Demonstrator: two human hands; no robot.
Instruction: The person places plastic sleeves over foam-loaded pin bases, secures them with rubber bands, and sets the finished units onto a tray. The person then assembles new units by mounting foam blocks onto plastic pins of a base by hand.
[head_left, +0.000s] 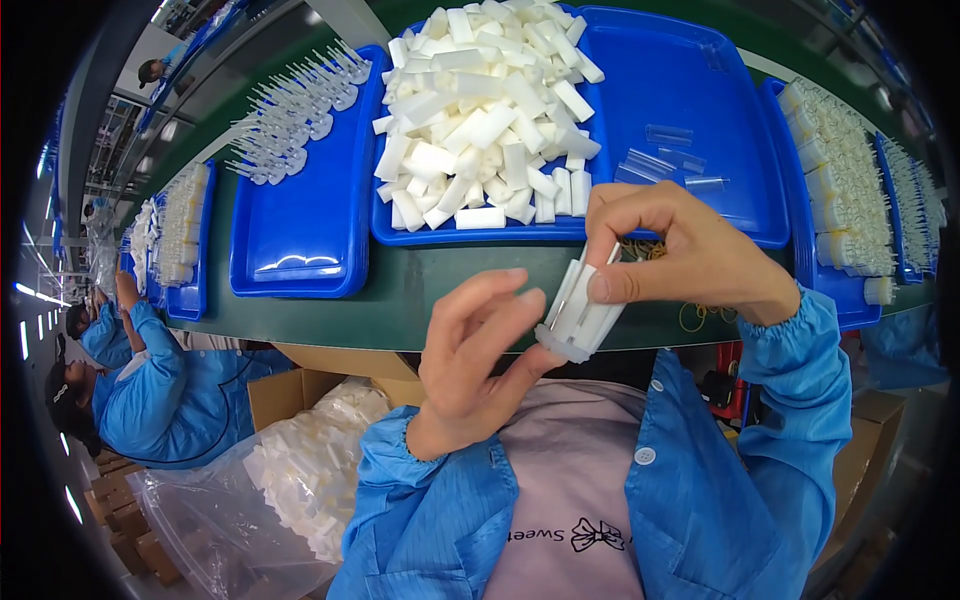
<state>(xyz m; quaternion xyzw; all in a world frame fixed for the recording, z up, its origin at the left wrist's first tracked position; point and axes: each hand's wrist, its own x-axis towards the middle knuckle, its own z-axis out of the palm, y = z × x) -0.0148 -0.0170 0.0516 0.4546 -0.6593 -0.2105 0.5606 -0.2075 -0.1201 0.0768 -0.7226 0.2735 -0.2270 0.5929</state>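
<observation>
My right hand point(690, 250) is closed in a pinch on a small assembly of upright white sticks point(590, 305), with clear gaps or tubes among them. The sticks stand in a round translucent base point(565, 343), slightly tilted, in front of my chest. My left hand point(475, 355) is beside it with its fingers apart, the thumb touching the lower edge of the base. Beyond my hands, a blue tray point(385, 225) carries a heap of short white foam pieces point(480, 115). Several clear tubes point(655, 162) lie in the blue tray to its right point(690, 60).
At the left, a blue tray point(295, 235) holds rows of translucent spiked parts point(300, 105). Packed white assemblies point(835, 180) fill a tray at the right. Rubber bands point(695, 317) lie near the green table's edge. Below left are a bag of white pieces point(310, 470) and a co-worker point(170, 400).
</observation>
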